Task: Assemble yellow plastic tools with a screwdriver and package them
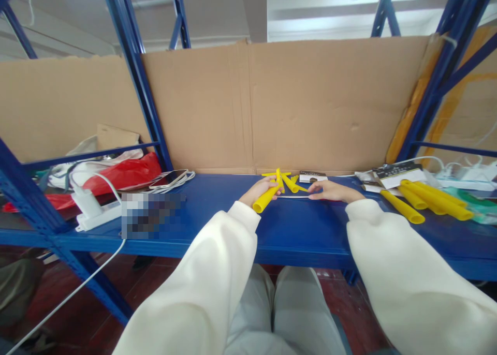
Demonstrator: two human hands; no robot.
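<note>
My left hand [258,188] is wrapped around a yellow tapered tube [265,198], whose wide round end points toward me. Just beyond it, several smaller yellow pieces [291,183] lie in a loose cluster on the blue shelf [233,210]; their exact shape is hard to make out. My right hand [330,190] rests low over the shelf at the right of this cluster. Its fingers are bent and slightly apart, with the tips close to a thin yellow end; whether they touch it I cannot tell.
More yellow tubes [430,197] lie at the right beside black-and-white boxes [399,175]. A small box [312,176] stands against the cardboard panel [330,106]. On the left are a power strip [101,215], cables and a red bag [124,174]. Blue posts [143,86] frame the shelf.
</note>
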